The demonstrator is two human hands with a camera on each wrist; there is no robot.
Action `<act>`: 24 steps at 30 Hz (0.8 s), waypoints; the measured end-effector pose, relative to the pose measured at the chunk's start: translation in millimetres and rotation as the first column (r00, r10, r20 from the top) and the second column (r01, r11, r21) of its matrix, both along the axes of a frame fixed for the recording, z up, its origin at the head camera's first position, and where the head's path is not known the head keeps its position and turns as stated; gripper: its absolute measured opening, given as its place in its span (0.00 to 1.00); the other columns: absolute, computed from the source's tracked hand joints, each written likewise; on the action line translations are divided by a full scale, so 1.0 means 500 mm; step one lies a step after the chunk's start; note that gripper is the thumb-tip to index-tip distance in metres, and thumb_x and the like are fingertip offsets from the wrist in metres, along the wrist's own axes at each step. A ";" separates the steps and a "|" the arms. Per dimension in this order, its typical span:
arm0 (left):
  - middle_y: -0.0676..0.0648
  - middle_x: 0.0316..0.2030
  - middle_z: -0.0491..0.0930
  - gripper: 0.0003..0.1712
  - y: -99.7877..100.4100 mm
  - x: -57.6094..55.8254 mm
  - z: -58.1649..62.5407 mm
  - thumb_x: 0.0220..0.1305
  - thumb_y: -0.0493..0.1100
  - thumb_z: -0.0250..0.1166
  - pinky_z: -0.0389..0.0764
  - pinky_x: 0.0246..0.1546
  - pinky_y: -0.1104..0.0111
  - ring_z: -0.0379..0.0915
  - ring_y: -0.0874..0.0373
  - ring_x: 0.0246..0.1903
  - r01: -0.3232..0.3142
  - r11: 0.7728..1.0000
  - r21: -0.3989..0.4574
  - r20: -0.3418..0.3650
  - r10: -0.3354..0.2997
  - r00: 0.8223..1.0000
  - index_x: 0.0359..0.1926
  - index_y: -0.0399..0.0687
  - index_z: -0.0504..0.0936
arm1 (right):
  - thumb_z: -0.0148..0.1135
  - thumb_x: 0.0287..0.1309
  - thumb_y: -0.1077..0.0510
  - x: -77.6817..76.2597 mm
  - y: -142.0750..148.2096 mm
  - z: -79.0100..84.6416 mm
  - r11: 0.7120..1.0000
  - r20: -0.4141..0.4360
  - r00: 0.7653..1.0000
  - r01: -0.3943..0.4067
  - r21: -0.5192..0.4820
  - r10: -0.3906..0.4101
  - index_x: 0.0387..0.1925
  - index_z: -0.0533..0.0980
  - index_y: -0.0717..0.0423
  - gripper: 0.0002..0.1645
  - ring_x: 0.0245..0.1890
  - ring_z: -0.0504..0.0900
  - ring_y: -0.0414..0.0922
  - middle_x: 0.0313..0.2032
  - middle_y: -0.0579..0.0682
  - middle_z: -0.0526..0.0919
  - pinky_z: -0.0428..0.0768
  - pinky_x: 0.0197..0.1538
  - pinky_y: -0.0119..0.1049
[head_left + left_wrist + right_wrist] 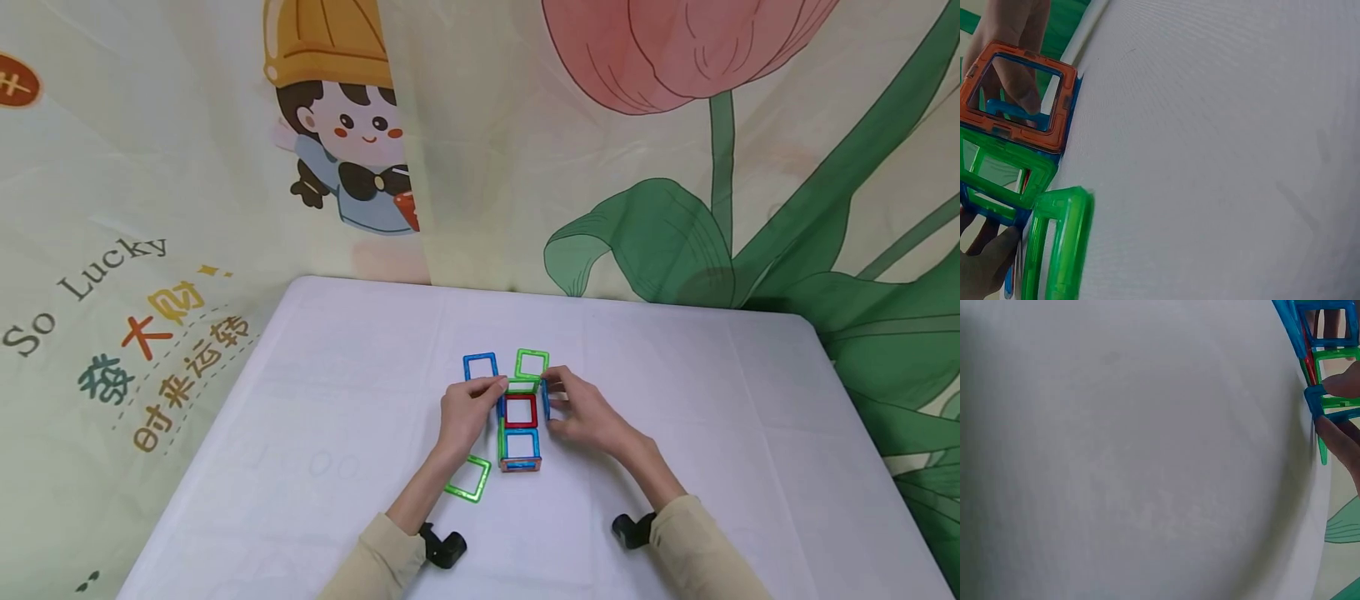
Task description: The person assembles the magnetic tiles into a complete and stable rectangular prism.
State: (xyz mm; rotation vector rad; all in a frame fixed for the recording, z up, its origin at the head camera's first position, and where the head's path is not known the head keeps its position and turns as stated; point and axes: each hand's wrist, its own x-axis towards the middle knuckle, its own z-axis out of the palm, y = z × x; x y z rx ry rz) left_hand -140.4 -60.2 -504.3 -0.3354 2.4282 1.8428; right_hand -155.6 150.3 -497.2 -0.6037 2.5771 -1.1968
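Several square magnetic tiles form a row on the table, a red tile (521,411) and a blue tile (521,443) flat in it. An orange tile (1016,134) stands across the near end, with a green tile (1007,165) upright along the left side. Against the upright blue tile (501,407) farther along that side, my left hand (467,412) holds on with its fingertips. My right hand (581,408) pinches another blue tile (546,400), held upright beside the row's right side. In the right wrist view, its thumb and finger grip this tile's edges.
A loose green tile (469,480) lies by my left forearm. Beyond the row lie a blue tile (480,365) on the left and a green tile (532,363) on the right. All are on a white-covered table (712,433), with a printed curtain (480,167) behind its far edge.
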 end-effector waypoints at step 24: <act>0.48 0.50 0.88 0.17 0.000 0.002 -0.001 0.70 0.51 0.68 0.86 0.51 0.64 0.83 0.56 0.46 -0.018 0.999 0.040 0.001 0.018 1.000 0.53 0.51 0.89 | 0.72 0.55 0.71 0.008 -0.010 -0.013 0.999 -0.013 1.000 0.005 -0.033 -0.006 0.71 0.62 0.60 0.45 0.66 0.76 0.57 0.66 0.60 0.74 0.80 0.64 0.45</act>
